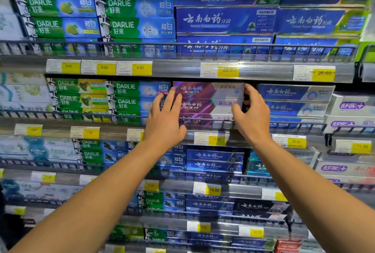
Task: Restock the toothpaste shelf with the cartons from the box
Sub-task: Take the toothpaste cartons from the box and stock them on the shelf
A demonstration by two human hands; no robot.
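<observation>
Head view: two bare forearms reach up to a store shelf. Left hand (165, 118), fingers spread, presses flat on the left end of a purple toothpaste carton stack (205, 102); right hand (251, 112) cups the right end, its grip loosely curled. Stack sits behind a wire rail (81, 113) (supply box unseen). Uneven pressure might skew the top carton into the blue cartons (294, 100) beside it.

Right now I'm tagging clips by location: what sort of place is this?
Most likely a supermarket toothpaste aisle: tiered shelves of Darlie cartons, yellow price tags along the shelf rails, and both hands squaring a stack of purple cartons.
</observation>
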